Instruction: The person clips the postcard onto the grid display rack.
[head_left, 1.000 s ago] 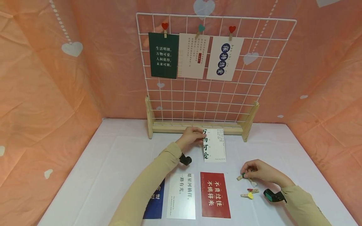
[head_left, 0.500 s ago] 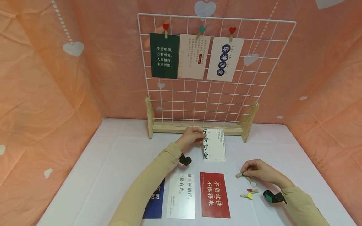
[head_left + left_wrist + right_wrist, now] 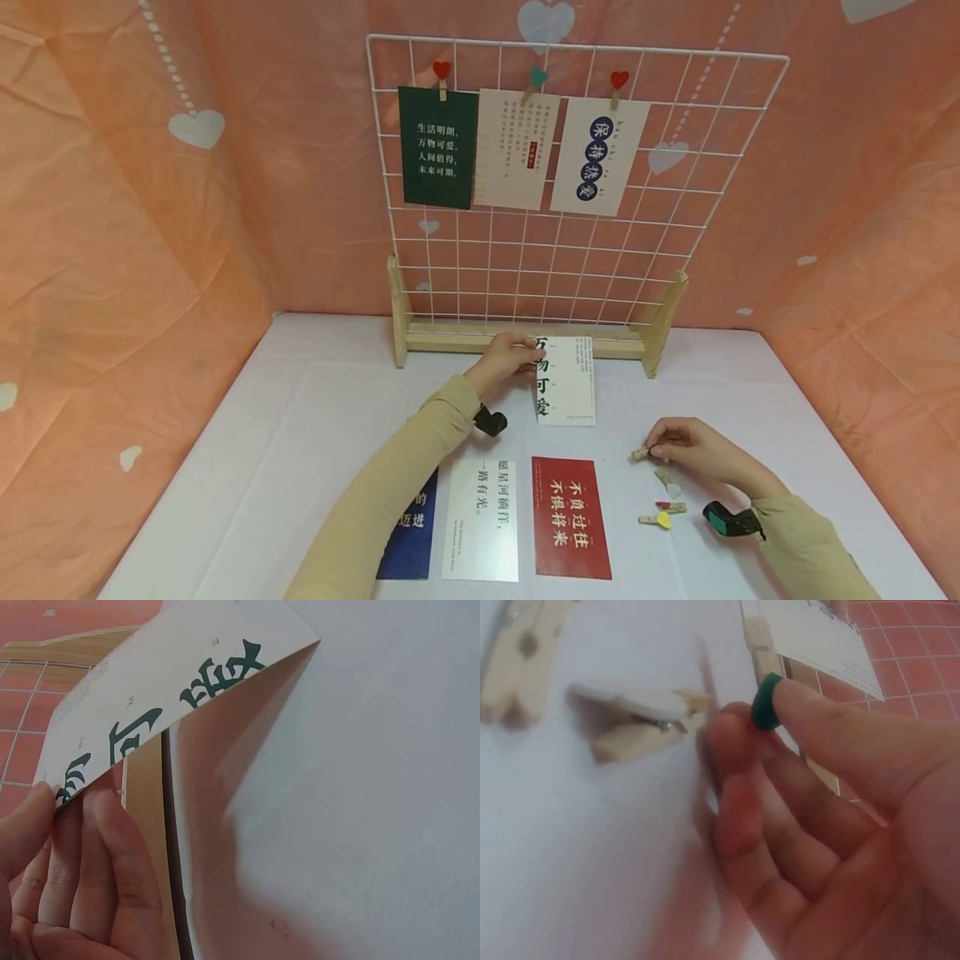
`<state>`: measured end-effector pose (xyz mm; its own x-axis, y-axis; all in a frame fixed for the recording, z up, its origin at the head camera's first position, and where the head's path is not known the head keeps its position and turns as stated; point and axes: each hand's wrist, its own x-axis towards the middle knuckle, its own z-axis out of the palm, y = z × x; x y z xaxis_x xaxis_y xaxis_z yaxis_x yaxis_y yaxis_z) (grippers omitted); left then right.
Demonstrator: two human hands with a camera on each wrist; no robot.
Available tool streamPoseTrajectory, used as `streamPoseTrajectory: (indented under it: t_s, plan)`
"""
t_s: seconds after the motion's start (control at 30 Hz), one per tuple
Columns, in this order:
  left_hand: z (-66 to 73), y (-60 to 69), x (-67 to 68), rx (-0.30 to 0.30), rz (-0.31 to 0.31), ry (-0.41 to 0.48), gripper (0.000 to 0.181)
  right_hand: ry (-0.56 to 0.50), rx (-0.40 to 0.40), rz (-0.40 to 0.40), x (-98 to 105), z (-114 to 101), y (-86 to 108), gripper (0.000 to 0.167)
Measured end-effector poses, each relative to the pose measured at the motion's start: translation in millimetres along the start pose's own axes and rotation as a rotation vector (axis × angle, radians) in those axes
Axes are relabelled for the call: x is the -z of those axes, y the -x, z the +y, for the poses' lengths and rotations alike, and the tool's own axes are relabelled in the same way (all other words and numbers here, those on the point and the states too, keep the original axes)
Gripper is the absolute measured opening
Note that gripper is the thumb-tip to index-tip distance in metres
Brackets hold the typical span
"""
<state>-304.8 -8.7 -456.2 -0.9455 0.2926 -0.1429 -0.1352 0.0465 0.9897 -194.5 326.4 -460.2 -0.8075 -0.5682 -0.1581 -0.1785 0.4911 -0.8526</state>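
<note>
My left hand (image 3: 508, 363) pinches the left edge of a white postcard (image 3: 570, 382) with large dark green characters, holding it above the table before the rack. In the left wrist view the thumb lies on the card's (image 3: 172, 675) face and the fingers are behind it. At the right, my right hand (image 3: 693, 450) pinches a small wooden clothespin (image 3: 641, 453) by its dark green heart; the right wrist view shows the green heart (image 3: 766, 703) between thumb and forefinger. Just below that hand lies a clothespin with a white heart (image 3: 667, 483).
A white wire grid rack (image 3: 562, 242) on wooden feet bears a green card (image 3: 438, 179), a beige card (image 3: 495, 183) and a white card (image 3: 630, 150), each under a heart clothespin. Red (image 3: 572, 517), white (image 3: 480, 521) and blue (image 3: 408, 550) cards lie in front. Red-heart (image 3: 675, 507) and yellow-heart (image 3: 652, 520) clothespins lie right.
My right hand has lifted the green-heart clothespin slightly up and away from the white-heart one. The white postcard in my left hand has risen slightly.
</note>
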Motion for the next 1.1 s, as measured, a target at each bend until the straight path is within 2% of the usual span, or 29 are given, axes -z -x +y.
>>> streamPoseTrajectory:
  t_s: [0.2,0.4,0.57,0.7,0.93,1.1]
  plan:
    - [2.7,1.9,0.2,-0.014,0.006,-0.02,0.011,-0.039,0.016,0.023,2.6,-1.3,-0.2,0.008]
    - [6.4,2.6,-1.8,-0.026,0.048,-0.034,0.017,-0.059,0.048,0.063,4.3,-5.5,-0.1,0.013]
    - [7.8,0.7,-2.3,-0.021,0.096,-0.049,0.011,-0.085,-0.003,0.072,6.4,-6.3,-1.0,0.02]
    - [9.1,0.8,-2.0,-0.021,0.122,-0.057,0.006,-0.061,-0.036,0.107,8.7,-8.1,-0.8,0.024]
    - [16.4,4.3,-3.3,-0.056,0.097,-0.076,0.008,-0.084,-0.02,0.204,14.6,-12.1,0.1,0.029]
    - [21.1,4.2,-4.6,-0.079,0.082,-0.134,0.015,-0.096,-0.027,0.302,18.7,-15.2,-1.6,0.036]
